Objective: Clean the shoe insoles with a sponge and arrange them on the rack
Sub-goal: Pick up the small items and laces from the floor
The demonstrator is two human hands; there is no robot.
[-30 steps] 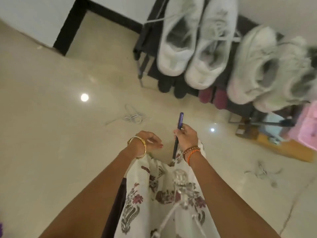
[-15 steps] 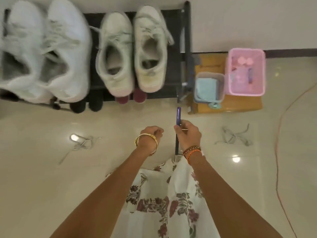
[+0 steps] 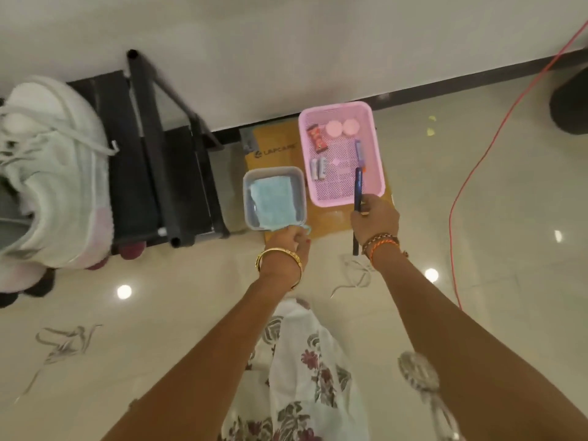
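Gripping a thin dark insole (image 3: 357,198) edge-on, the right hand (image 3: 374,220) had its fingers curled round the middle, so that one end stuck up over the near rim of the pink basket (image 3: 372,144) and the other hung toward the floor; held that way it probably stayed clear of the tiles while cleaning things were fetched. Left of that basket, the left hand (image 3: 291,242) reached the near edge of the clear tub (image 3: 249,198), fingers bent around something pale blue at the tub's corner, though whether they pinched it or merely touched it could not be told. Inside the tub lay the light blue sponge (image 3: 274,202), seemingly wet and ready for wiping. Both tub and basket sat on a brown board (image 3: 275,144), likely to keep drips off the floor. Farther left of the basket stood the black rack (image 3: 152,154) against the wall, a white shoe (image 3: 54,167) on top.
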